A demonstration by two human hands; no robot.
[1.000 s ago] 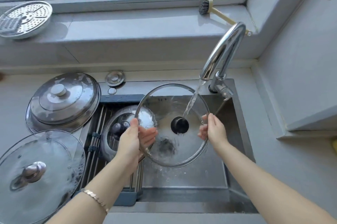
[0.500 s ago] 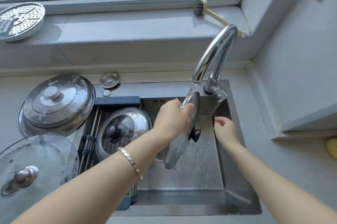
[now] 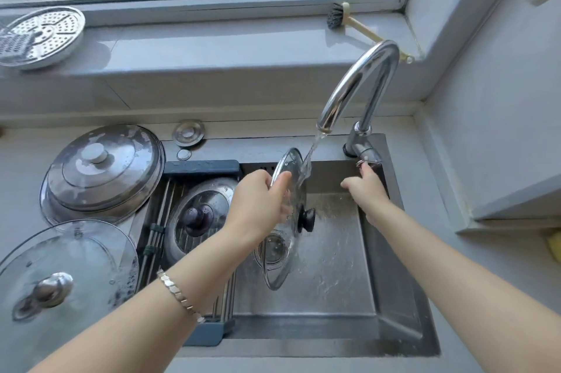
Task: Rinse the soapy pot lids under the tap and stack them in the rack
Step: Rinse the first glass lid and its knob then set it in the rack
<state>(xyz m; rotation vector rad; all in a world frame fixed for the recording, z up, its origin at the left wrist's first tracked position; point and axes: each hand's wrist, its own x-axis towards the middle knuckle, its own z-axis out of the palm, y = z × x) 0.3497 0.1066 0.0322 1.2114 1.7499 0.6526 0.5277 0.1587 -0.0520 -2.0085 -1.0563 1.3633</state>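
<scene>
My left hand grips the upper rim of a glass pot lid with a black knob, held on edge over the sink. Water from the chrome tap runs onto the lid's top edge. My right hand reaches up to the tap's lever, fingertips touching it. A steel lid with a dark knob lies in the blue-framed roll-up rack over the sink's left part. A soapy glass lid and a large steel lid rest on the counter at left.
A perforated steamer plate and a dish brush lie on the window sill. A sink plug sits behind the rack. A yellow sponge shows at the right edge.
The lid was turned from facing me, held by both hands, to edge-on in my left hand alone. My right hand let go and rose to the tap lever.
</scene>
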